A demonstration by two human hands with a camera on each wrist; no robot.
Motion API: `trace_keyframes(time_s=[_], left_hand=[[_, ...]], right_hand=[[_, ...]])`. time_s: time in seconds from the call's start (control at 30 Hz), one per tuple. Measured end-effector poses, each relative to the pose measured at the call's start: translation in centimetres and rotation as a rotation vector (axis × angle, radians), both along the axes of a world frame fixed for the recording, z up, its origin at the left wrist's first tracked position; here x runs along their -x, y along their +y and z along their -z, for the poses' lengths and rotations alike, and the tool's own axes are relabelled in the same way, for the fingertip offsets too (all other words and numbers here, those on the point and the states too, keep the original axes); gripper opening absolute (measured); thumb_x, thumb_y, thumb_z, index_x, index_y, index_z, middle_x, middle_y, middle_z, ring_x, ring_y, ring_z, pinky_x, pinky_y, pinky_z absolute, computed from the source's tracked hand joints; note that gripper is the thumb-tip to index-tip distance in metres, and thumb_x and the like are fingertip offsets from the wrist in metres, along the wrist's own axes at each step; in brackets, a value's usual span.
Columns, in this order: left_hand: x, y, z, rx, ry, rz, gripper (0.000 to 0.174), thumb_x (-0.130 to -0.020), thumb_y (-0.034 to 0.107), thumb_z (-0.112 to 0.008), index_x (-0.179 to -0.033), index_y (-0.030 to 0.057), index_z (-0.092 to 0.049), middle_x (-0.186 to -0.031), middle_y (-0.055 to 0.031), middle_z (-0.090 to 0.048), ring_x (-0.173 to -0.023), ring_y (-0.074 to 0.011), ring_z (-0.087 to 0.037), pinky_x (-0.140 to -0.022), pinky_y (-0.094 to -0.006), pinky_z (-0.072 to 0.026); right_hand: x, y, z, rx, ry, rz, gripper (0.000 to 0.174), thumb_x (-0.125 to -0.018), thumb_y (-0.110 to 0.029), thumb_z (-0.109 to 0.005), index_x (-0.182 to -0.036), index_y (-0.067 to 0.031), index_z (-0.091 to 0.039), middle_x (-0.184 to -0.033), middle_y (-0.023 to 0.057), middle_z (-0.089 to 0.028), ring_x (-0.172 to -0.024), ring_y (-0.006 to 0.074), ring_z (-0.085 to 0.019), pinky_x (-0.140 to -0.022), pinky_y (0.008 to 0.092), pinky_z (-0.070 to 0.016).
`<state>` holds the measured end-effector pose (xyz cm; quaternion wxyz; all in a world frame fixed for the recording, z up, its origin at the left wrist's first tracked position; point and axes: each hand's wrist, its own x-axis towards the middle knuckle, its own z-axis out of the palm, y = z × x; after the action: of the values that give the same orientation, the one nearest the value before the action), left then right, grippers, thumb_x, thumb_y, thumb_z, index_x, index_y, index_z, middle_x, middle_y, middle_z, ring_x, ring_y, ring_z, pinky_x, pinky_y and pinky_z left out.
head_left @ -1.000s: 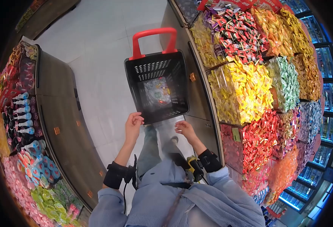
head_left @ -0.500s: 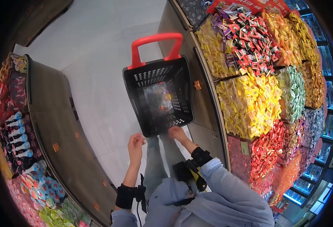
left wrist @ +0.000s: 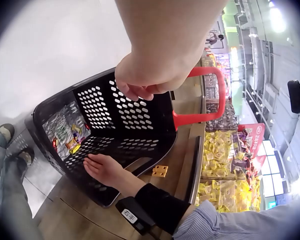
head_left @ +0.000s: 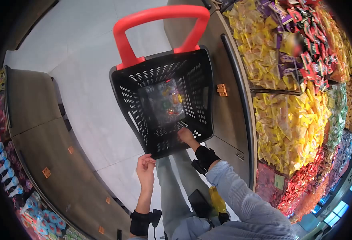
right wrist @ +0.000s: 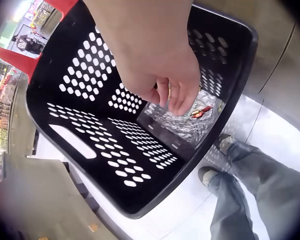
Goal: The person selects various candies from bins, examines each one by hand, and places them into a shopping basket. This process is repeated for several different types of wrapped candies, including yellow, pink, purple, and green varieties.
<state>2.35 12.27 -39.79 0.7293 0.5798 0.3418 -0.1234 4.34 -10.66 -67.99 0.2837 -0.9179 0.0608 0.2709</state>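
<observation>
A black shopping basket [head_left: 138,104] with a raised red handle [head_left: 160,17] stands in the aisle in front of me. At its bottom lies a clear plastic bag [head_left: 156,106] with colourful wrapped pieces in it. My right hand [head_left: 187,136] is over the basket's near side, inside the rim, above the bag. In the right wrist view its fingers [right wrist: 182,95] hang loosely bent downward, with nothing seen held. My left hand [head_left: 145,168] is at the near left corner of the rim, fingers relaxed and holding nothing.
On the right, a wooden counter [head_left: 232,116] carries bins of wrapped sweets, with yellow packets [head_left: 292,128] nearest. Another wooden display unit [head_left: 60,160] runs along the left. Pale floor [head_left: 88,88] lies between them. My legs [head_left: 172,188] stand right behind the basket.
The right hand has moved forward from outside the near rim to inside the basket. The basket looks larger and closer in the head view. The left hand remains by the near left corner.
</observation>
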Motion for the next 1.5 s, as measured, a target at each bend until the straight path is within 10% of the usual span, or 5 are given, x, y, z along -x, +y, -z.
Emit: trace_keyframes(time_s=[0.23, 0.93, 1.2, 1.5], left_hand=[[-1.7, -1.4, 4.2, 0.066, -0.011, -0.024, 0.018, -0.08, -0.006, -0.043, -0.095, 0.001, -0.049, -0.073, -0.0012, -0.053, -0.064, -0.0062, -0.046, -0.059, -0.0174, -0.037], [-4.6, -2.9, 17.2, 0.073, 0.023, 0.137, 0.017, -0.082, -0.004, -0.046, -0.099, 0.0, -0.047, -0.077, -0.0037, -0.054, -0.067, -0.0077, -0.05, -0.064, -0.0188, -0.0409], [-5.1, -2.8, 18.9, 0.119, -0.005, 0.167, 0.025, -0.08, -0.011, -0.045, -0.103, -0.0012, -0.044, -0.088, -0.0087, -0.057, -0.077, -0.0132, -0.055, -0.075, -0.0239, -0.0427], [-5.0, -3.0, 19.8, 0.131, 0.014, 0.186, 0.025, -0.079, -0.01, -0.046, -0.103, -0.0021, -0.045, -0.087, -0.0092, -0.057, -0.079, -0.0135, -0.055, -0.076, -0.0242, -0.0423]], right_hand=[[-4.4, -0.2, -0.2, -0.073, 0.07, 0.136, 0.01, -0.073, -0.012, -0.051, -0.073, -0.0048, -0.057, -0.076, 0.0174, -0.059, -0.079, 0.0332, -0.057, -0.07, 0.0381, -0.0461], [-13.6, -1.9, 19.7, 0.094, 0.129, 0.234, 0.027, -0.074, -0.01, -0.052, -0.1, -0.0062, -0.056, -0.094, 0.0194, -0.058, -0.091, 0.0336, -0.054, -0.081, 0.036, -0.043], [-15.4, -1.9, 24.3, 0.15, 0.096, 0.014, 0.038, -0.072, -0.001, -0.049, -0.109, -0.007, -0.048, -0.112, 0.0161, -0.045, -0.105, 0.0297, -0.045, -0.09, 0.0325, -0.0373], [-12.7, -2.8, 35.9, 0.23, -0.048, -0.228, 0.025, -0.08, -0.013, -0.043, -0.102, -0.0083, -0.053, -0.103, 0.0168, -0.049, -0.089, 0.0347, -0.051, -0.08, 0.0424, -0.0398]])
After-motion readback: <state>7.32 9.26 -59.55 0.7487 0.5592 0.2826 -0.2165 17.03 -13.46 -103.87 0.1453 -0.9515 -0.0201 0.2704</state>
